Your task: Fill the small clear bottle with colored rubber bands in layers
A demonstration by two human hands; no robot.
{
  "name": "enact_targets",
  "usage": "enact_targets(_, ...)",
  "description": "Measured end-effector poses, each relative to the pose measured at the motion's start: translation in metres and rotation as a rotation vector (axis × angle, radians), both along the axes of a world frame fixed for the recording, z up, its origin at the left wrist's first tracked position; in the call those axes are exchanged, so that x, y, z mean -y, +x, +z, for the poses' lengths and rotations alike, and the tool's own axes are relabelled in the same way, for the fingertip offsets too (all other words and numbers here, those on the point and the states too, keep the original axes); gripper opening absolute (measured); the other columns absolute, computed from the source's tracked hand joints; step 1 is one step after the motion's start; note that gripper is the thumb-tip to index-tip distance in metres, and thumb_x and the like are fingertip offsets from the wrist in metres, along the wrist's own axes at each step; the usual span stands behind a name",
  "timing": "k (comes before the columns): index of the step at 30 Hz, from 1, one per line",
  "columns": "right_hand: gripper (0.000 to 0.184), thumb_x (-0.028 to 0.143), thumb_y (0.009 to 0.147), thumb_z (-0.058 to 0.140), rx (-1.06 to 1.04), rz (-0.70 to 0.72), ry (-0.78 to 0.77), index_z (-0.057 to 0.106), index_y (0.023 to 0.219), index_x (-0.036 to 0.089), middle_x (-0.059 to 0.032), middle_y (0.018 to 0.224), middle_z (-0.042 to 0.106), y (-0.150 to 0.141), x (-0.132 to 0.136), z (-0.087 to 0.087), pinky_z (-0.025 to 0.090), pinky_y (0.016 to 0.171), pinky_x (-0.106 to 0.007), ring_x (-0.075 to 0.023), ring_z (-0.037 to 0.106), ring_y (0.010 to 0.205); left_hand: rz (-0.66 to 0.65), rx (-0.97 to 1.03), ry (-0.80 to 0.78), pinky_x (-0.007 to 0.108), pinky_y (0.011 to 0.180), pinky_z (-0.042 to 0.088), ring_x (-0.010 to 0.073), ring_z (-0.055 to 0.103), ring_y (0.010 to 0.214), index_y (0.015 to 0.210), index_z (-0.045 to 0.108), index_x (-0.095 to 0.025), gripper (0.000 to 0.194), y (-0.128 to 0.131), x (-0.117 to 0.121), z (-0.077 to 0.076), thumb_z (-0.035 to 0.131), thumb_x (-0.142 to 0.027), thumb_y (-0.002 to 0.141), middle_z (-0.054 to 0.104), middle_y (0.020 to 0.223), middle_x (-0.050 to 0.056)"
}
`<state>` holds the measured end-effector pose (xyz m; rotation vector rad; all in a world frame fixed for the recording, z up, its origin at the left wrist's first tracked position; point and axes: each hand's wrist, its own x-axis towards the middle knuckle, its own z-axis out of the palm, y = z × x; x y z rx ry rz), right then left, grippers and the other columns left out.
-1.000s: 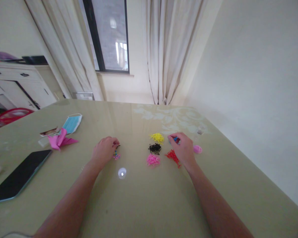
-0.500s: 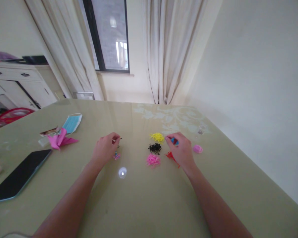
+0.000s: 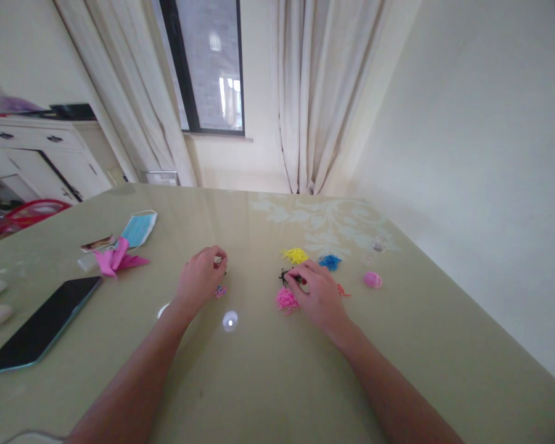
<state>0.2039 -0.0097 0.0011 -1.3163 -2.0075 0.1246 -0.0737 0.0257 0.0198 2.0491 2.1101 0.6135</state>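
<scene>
Two hands were counted over one counter (image 3: 259, 376). One thin dark strand (image 3: 219, 262) was pinched by the left hand (image 3: 198, 277), fingers curled; one small multicoloured bunch (image 3: 221, 291) was seen just below. The right hand (image 3: 322, 295) was held at the black pile (image 3: 283, 278), thumb and forefinger brought near each other; whether a strand was gripped could not be told. Five strand piles were counted: black, yellow (image 3: 295, 255), blue (image 3: 330, 263), pink (image 3: 287, 300), red (image 3: 345, 291), the last partly hidden. One blue mask (image 3: 139, 230), one pink folded shape (image 3: 119, 260), one dark tablet (image 3: 46, 320) were noted far left.
</scene>
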Motion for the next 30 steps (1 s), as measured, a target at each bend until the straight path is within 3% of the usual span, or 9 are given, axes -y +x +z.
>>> enact_targets(5, 0.01, 0.022, 0.098, 0.069, -0.014, 0.002, -0.024, 0.074, 0.09, 0.022, -0.0043, 0.092, 0.074, -0.002, 0.002, 0.002, 0.045, 0.082, -0.037, -0.0238, 0.067, 0.089, 0.018, 0.007, 0.019, 0.035, 0.083, 0.053, 0.0246, 0.073, 0.086, 0.101, 0.07, -0.022, 0.022, 0.0, -0.002, -0.003, 0.05, -0.033, 0.096, 0.078, 0.101, 0.007)
enact_targets(10, 0.012, 0.023, 0.099, 0.067, -0.01, 0.016, -0.025, 0.074, 0.09, 0.022, -0.0044, 0.093, 0.075, -0.004, 0.004, 0.002, 0.045, 0.083, -0.037, -0.0235, 0.067, 0.09, 0.015, 0.015, 0.058, 0.036, 0.091, 0.052, 0.026, 0.073, 0.099, 0.098, 0.066, -0.019, 0.022, -0.002, -0.006, -0.009, 0.048, -0.032, 0.097, 0.076, 0.11, 0.011)
enact_targets(19, 0.01, 0.022, 0.099, 0.069, -0.002, 0.02, -0.02, 0.075, 0.091, 0.022, -0.0042, 0.093, 0.075, -0.002, 0.003, 0.001, 0.044, 0.083, -0.036, -0.0224, 0.067, 0.089, -0.01, 0.135, 0.058, 0.035, 0.077, 0.051, 0.0244, 0.073, 0.084, 0.104, 0.064, -0.021, 0.02, -0.007, -0.008, -0.013, 0.048, -0.032, 0.101, 0.078, 0.1, 0.008)
enact_targets(24, 0.008, 0.024, 0.099, 0.07, -0.103, 0.064, -0.044, 0.074, 0.093, 0.021, -0.0049, 0.092, 0.073, -0.005, 0.007, 0.006, 0.048, 0.081, -0.034, -0.0223, 0.067, 0.088, -0.316, 0.463, 0.206, 0.03, 0.073, 0.053, 0.0188, 0.07, 0.077, 0.1, 0.071, -0.02, 0.02, 0.017, 0.003, -0.008, 0.057, -0.035, 0.1, 0.077, 0.091, 0.004)
enact_targets(27, 0.013, 0.031, 0.098, 0.073, -0.247, 0.142, -0.084, 0.074, 0.107, 0.021, -0.0046, 0.093, 0.073, -0.009, 0.012, 0.011, 0.051, 0.077, -0.032, -0.0201, 0.066, 0.084, -0.558, 0.559, 0.268, 0.028, 0.079, 0.055, 0.0177, 0.072, 0.086, 0.099, 0.076, -0.021, 0.016, 0.042, 0.021, -0.002, 0.063, -0.032, 0.101, 0.078, 0.094, 0.004)
enact_targets(30, 0.016, 0.032, 0.099, 0.073, -0.301, 0.22, -0.088, 0.075, 0.109, 0.02, -0.0039, 0.092, 0.072, -0.011, 0.016, 0.015, 0.051, 0.074, -0.03, -0.0183, 0.066, 0.08, -0.665, 0.609, 0.283, 0.025, 0.08, 0.055, 0.0156, 0.073, 0.089, 0.102, 0.077, -0.022, 0.013, 0.059, 0.037, 0.0, 0.065, -0.025, 0.101, 0.078, 0.096, 0.003)
